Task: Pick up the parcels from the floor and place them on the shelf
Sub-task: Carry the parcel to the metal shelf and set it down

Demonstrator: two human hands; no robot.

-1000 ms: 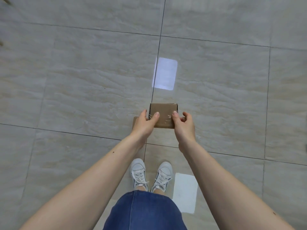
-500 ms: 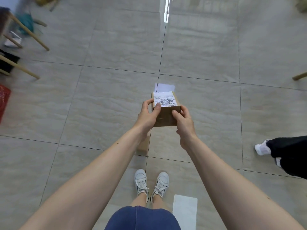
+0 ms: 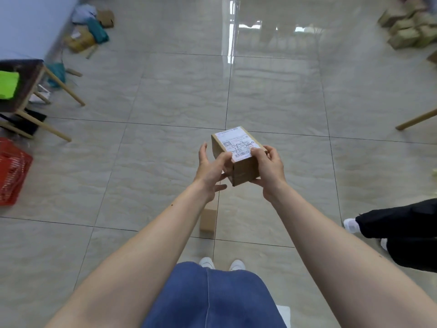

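A brown cardboard parcel (image 3: 244, 169) with a white shipping label on top is held at waist height over the tiled floor. My right hand (image 3: 269, 171) grips its right side, with the thumb on the label's near edge. My left hand (image 3: 210, 169) holds its left side, with one finger along the top edge, the others curled beneath and the thumb raised off the box. A second, smaller brown parcel (image 3: 208, 220) lies on the floor just below my left forearm, ahead of my white shoes. No shelf is in view.
A stool (image 3: 26, 86) with slanted wooden legs and a red basket (image 3: 11, 171) stand at the left. Parcels and bags (image 3: 87, 31) lie at the far left, and a parcel pile (image 3: 406, 27) at the far right. Another person's black-trousered leg (image 3: 402, 226) is close on the right.
I have straightened up and lifted the parcel from near the floor to waist height. It has turned so the label faces up, and more of the room has come into view.
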